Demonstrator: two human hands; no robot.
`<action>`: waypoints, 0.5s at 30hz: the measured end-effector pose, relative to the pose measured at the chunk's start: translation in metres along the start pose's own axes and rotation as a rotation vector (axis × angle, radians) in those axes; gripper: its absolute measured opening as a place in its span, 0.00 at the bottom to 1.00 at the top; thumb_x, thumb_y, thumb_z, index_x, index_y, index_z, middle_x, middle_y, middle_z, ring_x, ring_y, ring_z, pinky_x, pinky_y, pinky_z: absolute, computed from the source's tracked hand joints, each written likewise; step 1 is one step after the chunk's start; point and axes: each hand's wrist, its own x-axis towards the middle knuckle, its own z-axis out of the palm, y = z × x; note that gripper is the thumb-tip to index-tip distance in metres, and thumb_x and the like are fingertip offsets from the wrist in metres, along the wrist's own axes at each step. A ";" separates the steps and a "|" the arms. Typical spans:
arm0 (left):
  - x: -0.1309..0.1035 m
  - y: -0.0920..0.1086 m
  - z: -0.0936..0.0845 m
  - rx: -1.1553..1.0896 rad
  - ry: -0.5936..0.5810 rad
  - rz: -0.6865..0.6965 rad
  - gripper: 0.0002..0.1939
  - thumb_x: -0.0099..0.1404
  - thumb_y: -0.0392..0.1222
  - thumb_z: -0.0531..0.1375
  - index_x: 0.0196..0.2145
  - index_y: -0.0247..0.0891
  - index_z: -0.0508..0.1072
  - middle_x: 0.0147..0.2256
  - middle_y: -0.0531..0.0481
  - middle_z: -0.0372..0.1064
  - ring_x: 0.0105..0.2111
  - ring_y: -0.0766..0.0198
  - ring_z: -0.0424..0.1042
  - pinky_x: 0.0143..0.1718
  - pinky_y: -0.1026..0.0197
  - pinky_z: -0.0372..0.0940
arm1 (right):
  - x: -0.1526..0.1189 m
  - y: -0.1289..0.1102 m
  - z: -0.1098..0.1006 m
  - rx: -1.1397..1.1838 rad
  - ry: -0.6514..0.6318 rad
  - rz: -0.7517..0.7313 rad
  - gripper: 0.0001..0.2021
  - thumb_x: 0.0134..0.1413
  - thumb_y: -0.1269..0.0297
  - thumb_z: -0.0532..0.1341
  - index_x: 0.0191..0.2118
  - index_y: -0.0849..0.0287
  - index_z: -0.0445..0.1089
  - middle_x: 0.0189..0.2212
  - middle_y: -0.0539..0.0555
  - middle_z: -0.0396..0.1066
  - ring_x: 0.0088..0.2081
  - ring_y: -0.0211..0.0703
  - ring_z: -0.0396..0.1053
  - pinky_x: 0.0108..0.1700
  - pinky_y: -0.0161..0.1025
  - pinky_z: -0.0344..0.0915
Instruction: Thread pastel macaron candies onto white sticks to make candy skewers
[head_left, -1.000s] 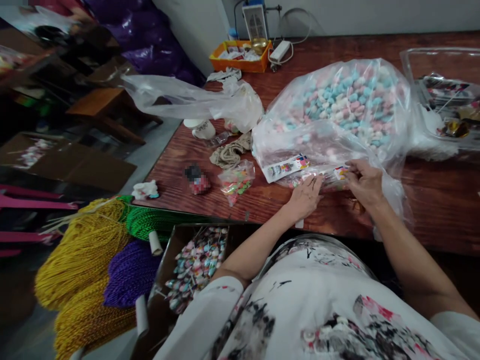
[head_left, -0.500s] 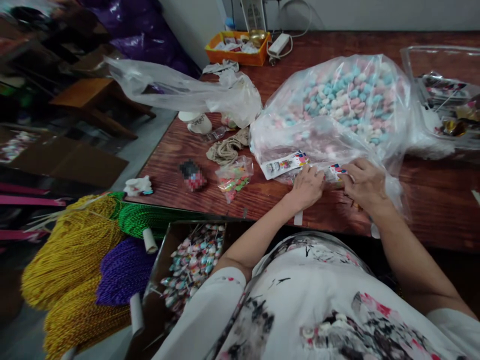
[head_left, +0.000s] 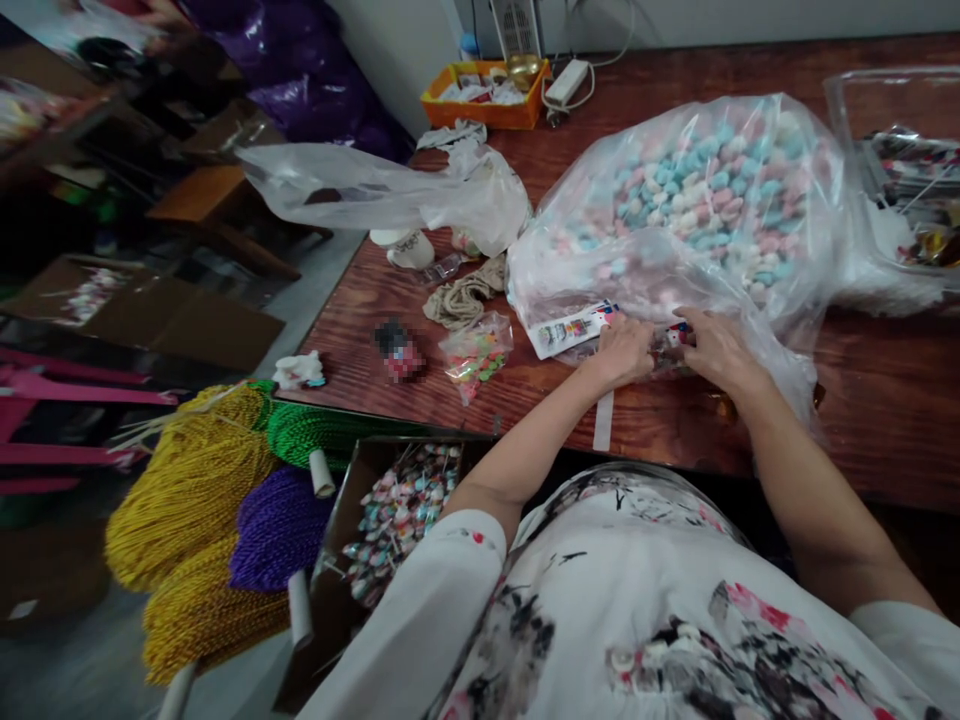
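Note:
My left hand (head_left: 627, 350) has its fingers bent and pressed together at the near end of a small clear packet (head_left: 671, 337) with red and blue print. Its fingertips also touch the right end of white printed packets (head_left: 566, 333). To the right, my right hand (head_left: 718, 350) has its index finger stretched out and thumb apart beside the same small packet. Behind both hands lies a large clear bag (head_left: 694, 240) full of pink, blue and white sweets, its loose plastic reaching down to the right hand.
A bag of colourful sweets (head_left: 476, 358), a beige cloth (head_left: 465, 298), a white cup (head_left: 411, 250) and an orange basket (head_left: 480, 115) stand left. Below the edge are a box of wrapped lollipops (head_left: 401, 510) and yellow cord bundles (head_left: 195, 490). A clear tub (head_left: 892, 90) is at right.
My right hand's index finger has straightened and its fingers have spread from the small packet. My left hand has moved slightly. The whole view has shifted, with things at left appearing further right.

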 end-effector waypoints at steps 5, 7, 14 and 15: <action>-0.005 0.001 0.008 -0.037 0.095 0.059 0.18 0.60 0.36 0.56 0.49 0.35 0.71 0.50 0.39 0.70 0.52 0.47 0.65 0.53 0.48 0.62 | -0.006 0.015 0.002 0.206 0.006 -0.092 0.35 0.43 0.69 0.60 0.62 0.60 0.65 0.47 0.60 0.75 0.45 0.55 0.71 0.49 0.49 0.68; -0.006 -0.002 0.014 -0.105 0.105 0.103 0.17 0.60 0.34 0.55 0.47 0.35 0.72 0.47 0.40 0.72 0.48 0.50 0.68 0.51 0.51 0.63 | -0.010 0.019 0.003 0.277 0.012 -0.087 0.35 0.42 0.70 0.60 0.62 0.58 0.66 0.44 0.57 0.76 0.42 0.52 0.72 0.46 0.47 0.69; -0.003 -0.014 0.022 -0.627 0.181 0.200 0.13 0.57 0.29 0.56 0.37 0.35 0.77 0.36 0.49 0.76 0.38 0.61 0.73 0.43 0.60 0.66 | -0.017 0.011 0.001 0.546 0.318 -0.050 0.19 0.45 0.62 0.67 0.46 0.56 0.77 0.31 0.52 0.76 0.32 0.43 0.71 0.38 0.42 0.69; -0.003 -0.016 0.017 -0.734 0.196 0.201 0.12 0.57 0.29 0.57 0.36 0.35 0.77 0.34 0.50 0.76 0.37 0.63 0.73 0.42 0.61 0.67 | -0.016 0.007 -0.002 0.628 0.356 -0.042 0.19 0.44 0.60 0.68 0.46 0.56 0.77 0.31 0.51 0.75 0.31 0.43 0.71 0.36 0.41 0.69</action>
